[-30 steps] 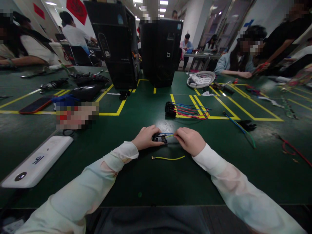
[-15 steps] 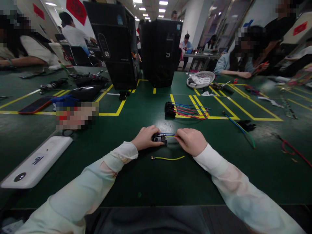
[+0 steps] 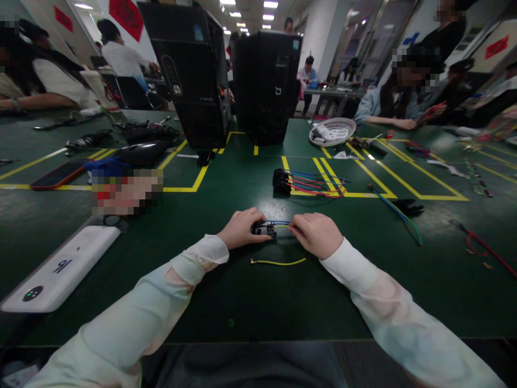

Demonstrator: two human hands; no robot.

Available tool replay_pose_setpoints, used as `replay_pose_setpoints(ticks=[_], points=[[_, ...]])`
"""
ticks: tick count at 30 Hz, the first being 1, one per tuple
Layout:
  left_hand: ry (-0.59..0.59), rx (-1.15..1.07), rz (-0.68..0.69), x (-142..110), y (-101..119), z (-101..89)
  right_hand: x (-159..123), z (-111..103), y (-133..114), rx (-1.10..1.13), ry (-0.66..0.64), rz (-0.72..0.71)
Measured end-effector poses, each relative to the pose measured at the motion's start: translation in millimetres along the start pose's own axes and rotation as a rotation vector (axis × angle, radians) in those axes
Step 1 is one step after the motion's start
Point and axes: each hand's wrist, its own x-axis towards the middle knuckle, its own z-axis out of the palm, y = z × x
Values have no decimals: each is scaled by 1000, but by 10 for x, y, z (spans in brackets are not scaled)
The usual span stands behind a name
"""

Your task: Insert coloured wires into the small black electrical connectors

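Note:
My left hand (image 3: 243, 229) is closed around a small black connector block (image 3: 266, 231), its thumb on the near side. Blue and yellow wires run from the block toward my right hand (image 3: 317, 233), whose fingertips pinch the yellow wire (image 3: 284, 226); the pinched end is hidden by the fingers. Just below, a loose yellow wire (image 3: 278, 263) with a metal terminal at its left end lies on the green table. Farther back rests a black connector block with several red and blue wires (image 3: 283, 182).
Two black computer towers (image 3: 189, 81) stand at the back. A white basket (image 3: 343, 129) sits back right. Blue and green wires (image 3: 398, 210) and a red wire (image 3: 484, 245) lie to the right. A white device (image 3: 67, 267) is at the left. People sit around other tables.
Both hands stay almost still; my right hand has shifted very slightly to the right. At the back right, a standing person in black has moved left.

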Motion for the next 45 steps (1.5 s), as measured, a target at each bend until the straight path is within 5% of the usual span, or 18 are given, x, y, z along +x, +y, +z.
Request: replay_pose_setpoints(ticks=[4, 10, 16, 22, 28, 34, 39, 45], points=[[-3, -2, -4, 4, -2, 3, 7, 14, 5, 11, -91, -31], [-2, 10, -1, 8, -10, 9, 8, -14, 22, 22, -55, -99], [-1, 17, 0, 1, -13, 16, 49, 13, 14, -8, 124, 38], [-4, 9, 0, -4, -20, 17, 41, 5, 79, 192, -81, -111], [-19, -1, 0, -2, -15, 4, 45, 4, 78, 70, 60, 36], [-14, -2, 8, -2, -29, 19, 31, 27, 116, 302, -141, -37], [-15, -9, 2, -5, -22, 8, 49, 20, 101, 142, 61, 75], [-18, -10, -3, -7, -16, 3, 30, 11, 96, 369, -149, -18]])
